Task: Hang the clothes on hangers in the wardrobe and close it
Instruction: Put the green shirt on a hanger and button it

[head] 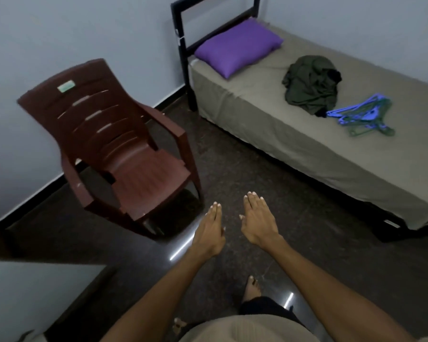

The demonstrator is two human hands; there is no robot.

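Observation:
A heap of dark green clothes (311, 83) lies on the bed (269, 124) at the upper right. Right beside the heap, toward the bed's front edge, sits a bundle of blue and green plastic hangers (361, 114). My left hand (209, 229) and my right hand (258, 219) are stretched out side by side over the dark floor, well short of the bed. Both have straight fingers and hold nothing. No wardrobe shows clearly in this view.
A brown plastic armchair (124, 149) stands on the left against the pale blue wall. A purple pillow (237, 46) lies at the bed's head by the black metal frame (183, 45). A pale panel edge (35, 292) fills the lower left corner. Dark floor stretches between chair and bed.

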